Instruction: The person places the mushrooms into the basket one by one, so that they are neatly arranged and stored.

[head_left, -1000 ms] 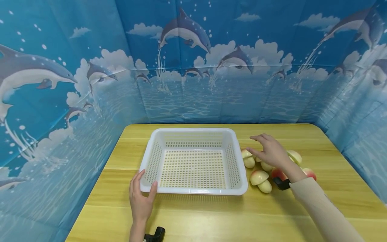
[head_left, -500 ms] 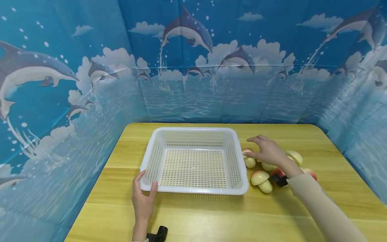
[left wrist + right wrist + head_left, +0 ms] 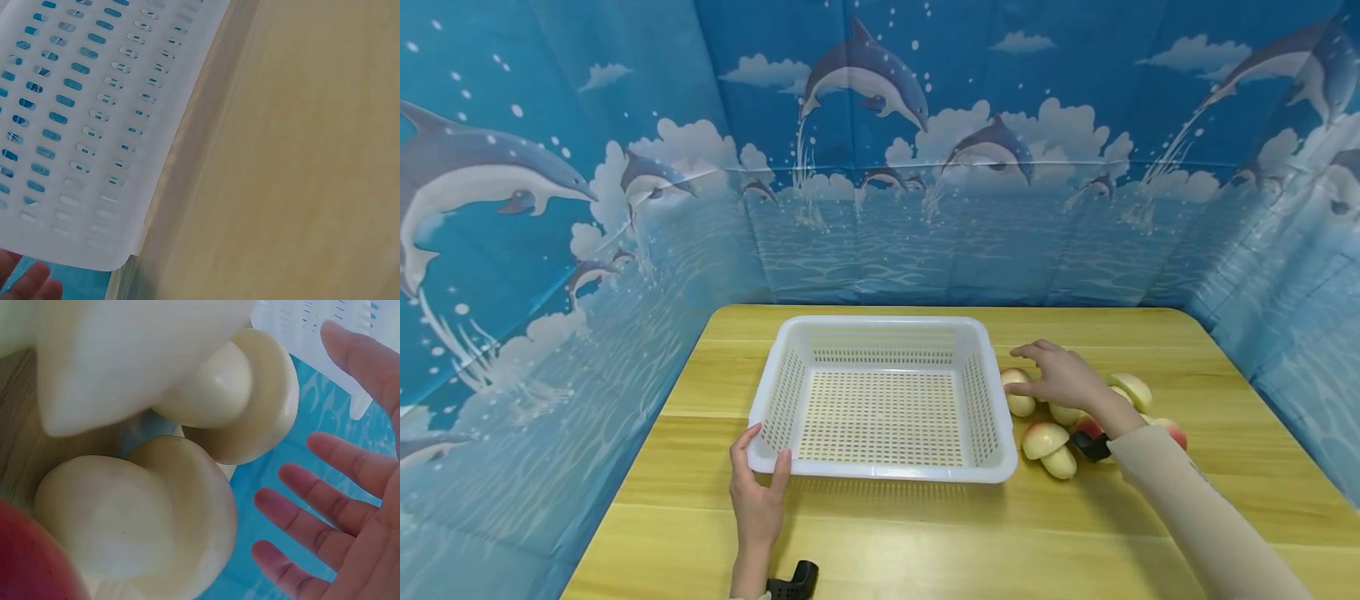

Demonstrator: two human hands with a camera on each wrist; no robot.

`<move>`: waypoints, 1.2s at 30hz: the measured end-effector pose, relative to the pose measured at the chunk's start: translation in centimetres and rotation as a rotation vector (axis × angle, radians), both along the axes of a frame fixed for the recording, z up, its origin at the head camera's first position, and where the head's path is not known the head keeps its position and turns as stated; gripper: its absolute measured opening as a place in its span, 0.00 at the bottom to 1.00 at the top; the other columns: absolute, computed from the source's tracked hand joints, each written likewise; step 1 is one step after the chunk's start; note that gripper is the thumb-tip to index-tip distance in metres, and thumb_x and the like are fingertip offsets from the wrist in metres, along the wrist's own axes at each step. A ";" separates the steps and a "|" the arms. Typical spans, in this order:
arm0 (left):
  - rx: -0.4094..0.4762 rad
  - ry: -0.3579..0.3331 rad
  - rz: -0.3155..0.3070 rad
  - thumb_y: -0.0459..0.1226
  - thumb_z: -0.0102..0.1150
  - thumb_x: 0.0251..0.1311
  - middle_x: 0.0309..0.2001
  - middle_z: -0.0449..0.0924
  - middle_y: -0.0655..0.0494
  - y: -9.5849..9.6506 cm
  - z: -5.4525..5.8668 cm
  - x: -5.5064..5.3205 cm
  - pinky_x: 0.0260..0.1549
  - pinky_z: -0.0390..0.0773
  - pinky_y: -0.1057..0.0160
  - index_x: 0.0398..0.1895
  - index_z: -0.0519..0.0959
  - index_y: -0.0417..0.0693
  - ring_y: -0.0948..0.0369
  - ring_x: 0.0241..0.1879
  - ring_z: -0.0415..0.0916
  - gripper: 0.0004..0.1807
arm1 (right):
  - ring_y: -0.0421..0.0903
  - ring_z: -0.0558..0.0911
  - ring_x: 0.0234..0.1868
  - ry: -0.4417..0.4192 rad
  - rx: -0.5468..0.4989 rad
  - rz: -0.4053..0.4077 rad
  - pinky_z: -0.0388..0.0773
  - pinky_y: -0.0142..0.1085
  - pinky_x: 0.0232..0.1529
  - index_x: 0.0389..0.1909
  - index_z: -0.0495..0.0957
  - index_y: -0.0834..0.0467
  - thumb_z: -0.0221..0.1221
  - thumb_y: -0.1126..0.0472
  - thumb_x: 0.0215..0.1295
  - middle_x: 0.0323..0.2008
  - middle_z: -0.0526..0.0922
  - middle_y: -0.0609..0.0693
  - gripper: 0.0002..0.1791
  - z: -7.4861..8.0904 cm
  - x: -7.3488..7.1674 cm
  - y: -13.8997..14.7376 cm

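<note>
A white plastic basket [image 3: 880, 473] with slotted walls and floor stands on the table. My left hand [image 3: 758, 500] is at its front left corner, fingers along the left side and thumb tip at the front rim; only a few fingertips [image 3: 37, 281] show in the left wrist view. Right of the basket lies a group of mushrooms with pale stems and cream caps, some blushed red. Over this group my right hand [image 3: 1063, 379] is spread, with nothing between thumb and fingers. Its palm and parted fingers face a mushroom [image 3: 106, 519] and another mushroom [image 3: 269, 394] in the right wrist view.
One mushroom [image 3: 1047, 450] lies at the front of the group, close to the basket's right side. A green-capped mushroom [image 3: 1131, 390] sits behind the right wrist. A red rounded thing [image 3: 31, 562] fills a corner of the right wrist view. A dolphin-print curtain [image 3: 880, 250] surrounds the table.
My right hand has drifted slightly left and lower over the mushrooms, its thumb nearer the leftmost one. The left hand stays at the basket's corner; the view has shifted slightly.
</note>
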State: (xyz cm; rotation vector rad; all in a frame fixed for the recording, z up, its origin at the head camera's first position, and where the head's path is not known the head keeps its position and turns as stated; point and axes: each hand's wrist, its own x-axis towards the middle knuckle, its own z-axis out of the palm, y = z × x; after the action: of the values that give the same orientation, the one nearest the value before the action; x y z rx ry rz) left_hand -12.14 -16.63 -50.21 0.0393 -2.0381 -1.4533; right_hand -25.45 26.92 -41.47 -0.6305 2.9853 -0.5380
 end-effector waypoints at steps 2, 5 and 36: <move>0.006 -0.003 -0.002 0.33 0.59 0.56 0.58 0.70 0.37 0.1 0.1 0.0 0.47 0.67 0.44 0.63 0.63 0.40 0.42 0.53 0.70 0.30 | 0.65 0.73 0.52 -0.006 0.006 0.007 0.69 0.61 0.48 0.61 0.71 0.64 0.59 0.30 0.52 0.56 0.71 0.67 0.47 -0.1 -0.1 0.0; 0.009 0.003 -0.007 0.32 0.59 0.56 0.58 0.69 0.34 0.1 0.1 0.0 0.47 0.66 0.41 0.63 0.62 0.38 0.40 0.54 0.69 0.30 | 0.65 0.74 0.52 -0.017 0.017 0.014 0.68 0.61 0.48 0.60 0.71 0.64 0.60 0.31 0.52 0.56 0.71 0.67 0.46 -0.3 -0.2 0.0; 0.003 -0.003 -0.016 0.32 0.57 0.58 0.58 0.69 0.38 0.2 0.7 0.5 0.47 0.67 0.60 0.64 0.62 0.40 0.46 0.54 0.70 0.29 | 0.64 0.74 0.52 -0.080 0.031 -0.019 0.62 0.65 0.50 0.59 0.70 0.66 0.62 0.42 0.58 0.53 0.75 0.66 0.38 -1.4 0.1 -0.8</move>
State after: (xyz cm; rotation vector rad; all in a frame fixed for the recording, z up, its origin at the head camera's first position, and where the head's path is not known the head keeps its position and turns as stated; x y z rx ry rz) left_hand -11.66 -16.47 -49.50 0.0269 -2.0433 -1.4664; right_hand -25.34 26.08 -42.85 -0.5649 2.9220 -0.5042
